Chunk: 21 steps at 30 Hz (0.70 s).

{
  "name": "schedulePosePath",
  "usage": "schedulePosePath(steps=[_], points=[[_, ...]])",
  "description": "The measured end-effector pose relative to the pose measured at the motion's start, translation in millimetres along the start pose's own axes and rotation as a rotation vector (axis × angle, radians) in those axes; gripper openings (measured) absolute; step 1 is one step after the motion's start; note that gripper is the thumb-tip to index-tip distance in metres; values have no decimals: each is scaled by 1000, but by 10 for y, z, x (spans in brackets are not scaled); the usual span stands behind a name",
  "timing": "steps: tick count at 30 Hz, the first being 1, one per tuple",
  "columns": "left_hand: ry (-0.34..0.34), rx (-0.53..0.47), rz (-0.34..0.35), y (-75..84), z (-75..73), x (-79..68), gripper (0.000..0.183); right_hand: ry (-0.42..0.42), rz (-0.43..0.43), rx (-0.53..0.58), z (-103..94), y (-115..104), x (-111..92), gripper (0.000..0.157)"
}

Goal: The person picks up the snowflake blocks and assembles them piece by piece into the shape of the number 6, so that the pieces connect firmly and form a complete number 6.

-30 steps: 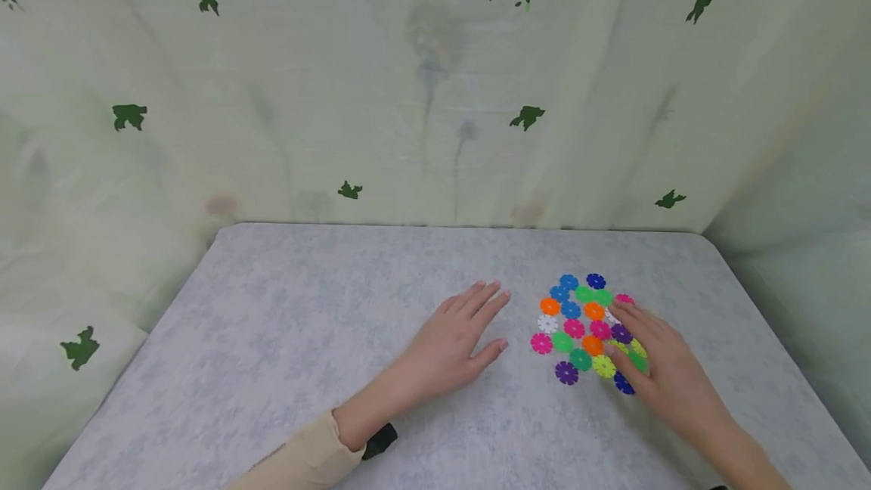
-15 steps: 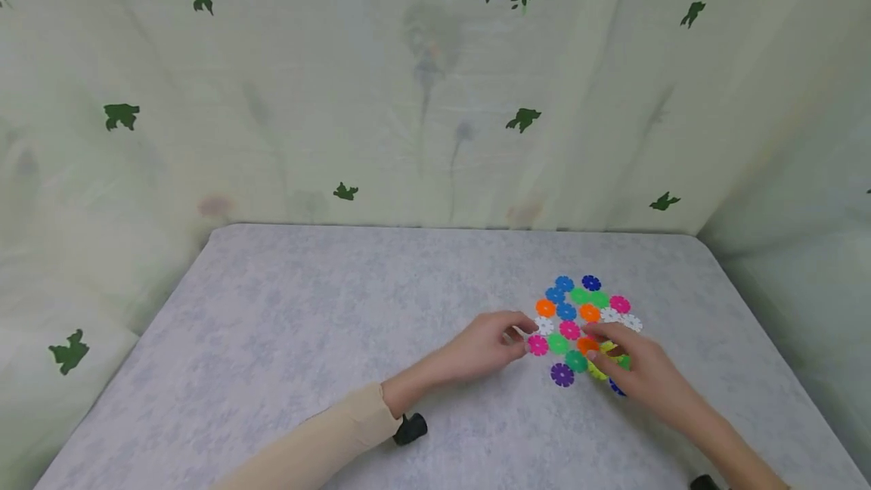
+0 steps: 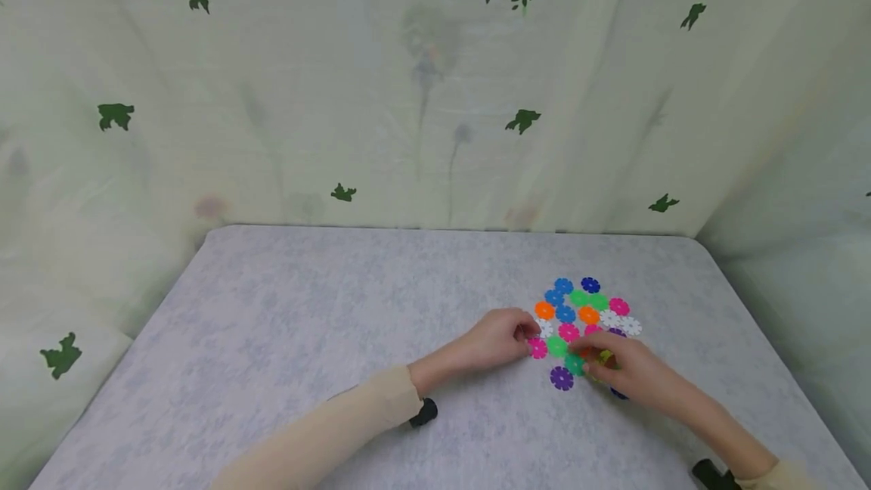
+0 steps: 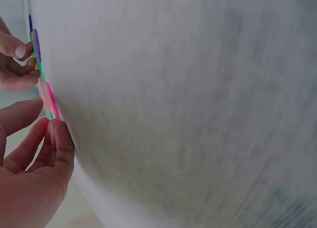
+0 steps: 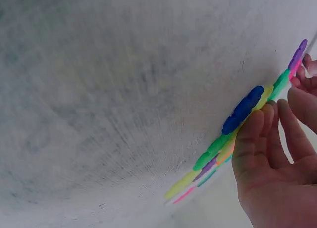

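Several notched plastic snowflake discs lie flat in a patch on the table's right side in the head view. At the patch's left edge is my left hand (image 3: 503,339), fingers bent, fingertips right at a pink disc (image 3: 538,348) and a white disc (image 3: 544,328). My right hand (image 3: 636,370) bends over the lower right part, its fingertips at a green disc (image 3: 574,364), hiding some yellow and orange ones. A purple disc (image 3: 561,378) lies at the near edge. The right wrist view shows a dark blue disc (image 5: 242,110) beside the right fingers. Thumb and fingers stand apart on both hands.
The grey mottled table (image 3: 340,286) extends left of and in front of the discs. A pale curtain (image 3: 306,97) with green bird and leaf prints hangs behind its far edge and along both sides. Black wrist straps (image 3: 424,412) show at both sleeves.
My left hand has moved right, from spread above the table to the discs' left edge, its fingers bending. The right hand has shifted left over the nearer discs, uncovering white and pink ones.
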<state>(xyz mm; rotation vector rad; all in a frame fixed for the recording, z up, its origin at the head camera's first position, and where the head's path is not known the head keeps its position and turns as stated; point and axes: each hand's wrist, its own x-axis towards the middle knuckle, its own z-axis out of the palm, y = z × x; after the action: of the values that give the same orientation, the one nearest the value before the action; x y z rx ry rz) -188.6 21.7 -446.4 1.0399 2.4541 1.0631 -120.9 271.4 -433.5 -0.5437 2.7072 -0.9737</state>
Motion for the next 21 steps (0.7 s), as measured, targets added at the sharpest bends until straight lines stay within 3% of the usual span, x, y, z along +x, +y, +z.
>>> schedulePosePath(steps=[7, 13, 21], points=[[-63, 61, 22, 3, 16, 90, 18, -73, -2, 34, -36, 84, 77, 28], [-58, 95, 43, 43, 29, 79, 16, -91, 29, 33, -50, 82, 110, 28], [-30, 101, 32, 44, 51, 69, 21, -91, 5, 30, -39, 101, 126, 28]])
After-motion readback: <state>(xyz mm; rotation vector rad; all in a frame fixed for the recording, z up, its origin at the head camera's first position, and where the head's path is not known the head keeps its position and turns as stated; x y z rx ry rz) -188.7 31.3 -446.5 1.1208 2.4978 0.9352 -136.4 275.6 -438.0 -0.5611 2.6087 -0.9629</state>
